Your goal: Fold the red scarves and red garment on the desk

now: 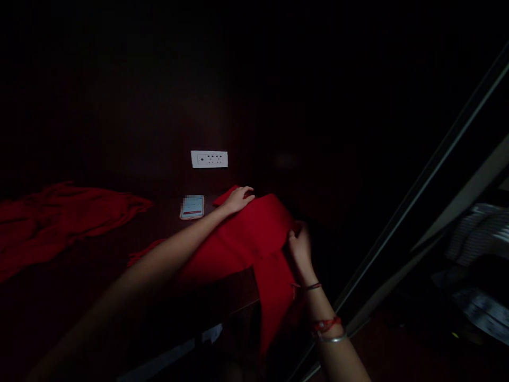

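A piece of red cloth (254, 228) lies over the dark tabletop, and one end hangs down past the front edge. My left hand (238, 199) rests on its far side, palm down with the fingers stretched out. At the cloth's right side, my right hand (300, 244) is closed on the edge, thumb towards the cloth. Bracelets circle the right wrist and forearm. The fingers of the right hand are partly hidden in shadow.
A phone (192, 207) with a lit screen lies left of the cloth. Behind it, a white socket panel (209, 159) is on the dark wall. More crumpled red fabric (59, 217) spreads at the left. A slanting door-like edge (397, 228) runs along the right.
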